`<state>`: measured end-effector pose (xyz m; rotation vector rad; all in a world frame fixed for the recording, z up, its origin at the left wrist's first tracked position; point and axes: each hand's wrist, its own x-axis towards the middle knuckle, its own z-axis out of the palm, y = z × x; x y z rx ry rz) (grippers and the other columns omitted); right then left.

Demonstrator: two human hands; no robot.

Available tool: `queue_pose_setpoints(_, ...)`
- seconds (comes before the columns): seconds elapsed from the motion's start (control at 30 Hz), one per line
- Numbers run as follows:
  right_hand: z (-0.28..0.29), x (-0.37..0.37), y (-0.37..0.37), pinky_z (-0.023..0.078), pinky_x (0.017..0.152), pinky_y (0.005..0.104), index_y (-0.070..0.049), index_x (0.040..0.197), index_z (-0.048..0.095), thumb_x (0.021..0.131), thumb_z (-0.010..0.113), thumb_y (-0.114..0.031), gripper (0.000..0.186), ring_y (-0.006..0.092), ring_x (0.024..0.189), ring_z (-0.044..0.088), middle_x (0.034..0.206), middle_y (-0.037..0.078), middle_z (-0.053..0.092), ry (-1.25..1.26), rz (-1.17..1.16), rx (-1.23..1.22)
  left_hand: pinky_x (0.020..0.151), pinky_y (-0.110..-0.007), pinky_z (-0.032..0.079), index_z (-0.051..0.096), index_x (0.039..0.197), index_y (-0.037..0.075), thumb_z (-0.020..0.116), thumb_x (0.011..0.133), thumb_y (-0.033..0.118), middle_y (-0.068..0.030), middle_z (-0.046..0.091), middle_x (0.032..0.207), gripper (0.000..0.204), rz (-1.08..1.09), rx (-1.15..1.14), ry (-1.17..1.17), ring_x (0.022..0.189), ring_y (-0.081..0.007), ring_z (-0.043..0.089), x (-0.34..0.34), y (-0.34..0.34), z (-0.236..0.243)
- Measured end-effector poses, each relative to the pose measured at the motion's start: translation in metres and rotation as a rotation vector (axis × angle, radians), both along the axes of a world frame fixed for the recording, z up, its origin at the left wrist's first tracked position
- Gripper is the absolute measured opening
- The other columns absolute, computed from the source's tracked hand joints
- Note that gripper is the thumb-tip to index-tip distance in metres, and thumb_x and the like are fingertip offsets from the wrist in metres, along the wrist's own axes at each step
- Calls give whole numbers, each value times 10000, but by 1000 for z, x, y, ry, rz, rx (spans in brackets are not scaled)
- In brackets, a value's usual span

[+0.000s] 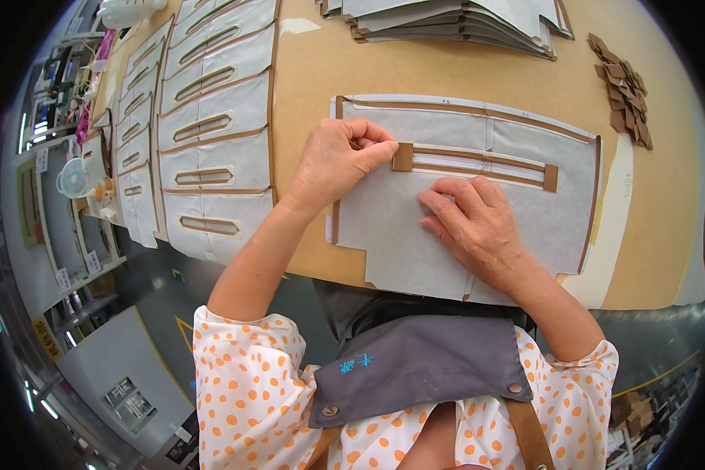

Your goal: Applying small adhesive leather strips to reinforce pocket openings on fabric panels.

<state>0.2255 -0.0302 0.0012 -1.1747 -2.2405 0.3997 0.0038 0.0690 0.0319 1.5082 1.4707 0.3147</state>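
Observation:
A light grey fabric panel (pixel 439 251) with brown edging lies flat in front of me. Across its upper half runs a long narrow slot (pixel 478 164) framed by brown strips. At the slot's left end sits a small brown square piece (pixel 403 157), its left edge pinched between the thumb and forefinger of my left hand (pixel 341 157). A similar brown piece (pixel 551 178) covers the slot's right end. Just below the slot my right hand (pixel 478 223) rests on the panel, loosely bent, with thumb and forefinger apart and nothing visible between them.
Rows of overlapping grey panels with brown-edged slots (pixel 204 129) cover the table's left side. A stack of grey panels (pixel 454 23) stands at the back. Loose small brown pieces (pixel 623 90) lie in a pile at the far right. The tan tabletop (pixel 305 78) shows between them.

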Motion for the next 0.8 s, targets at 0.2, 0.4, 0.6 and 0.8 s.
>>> queue_pose_setpoints(0.2, 1, 0, 0, 460, 811, 360, -87, 1116, 642, 750, 791, -148, 400, 212, 948, 552, 1092, 39, 581, -4, 9, 12, 627, -204, 456, 768, 933, 16, 771, 867, 186, 31, 680, 773, 183, 16, 27, -5, 698, -36, 561, 2, -3, 2)
queue_pose_setpoints(0.4, 6, 0, -3, 440, 802, 351, -63, 1190, 611, 773, 787, -207, 474, 210, 950, 548, 1101, 49, 577, -60, 20, 32, 627, -212, 466, 769, 923, 16, 771, 863, 191, 29, 680, 767, 185, 14, 35, -9, 694, -39, 564, 1, -2, -1)
queue_pose_setpoints(0.6, 8, -11, 2, 410, 798, 348, -37, 1322, 583, 776, 785, -331, 652, 200, 948, 517, 1094, 45, 546, -100, 13, -8, 628, -213, 472, 770, 923, 10, 769, 854, 182, 18, 685, 765, 185, 14, 25, 24, 699, -43, 576, 2, -1, 1)
queue_pose_setpoints(0.8, 7, -16, 5, 397, 804, 345, -23, 1369, 566, 776, 784, -372, 722, 196, 954, 499, 1073, 36, 533, -119, -15, -10, 640, -216, 483, 767, 927, 8, 769, 854, 185, 8, 695, 774, 192, 10, 36, 0, 705, -47, 586, 1, -1, -1)
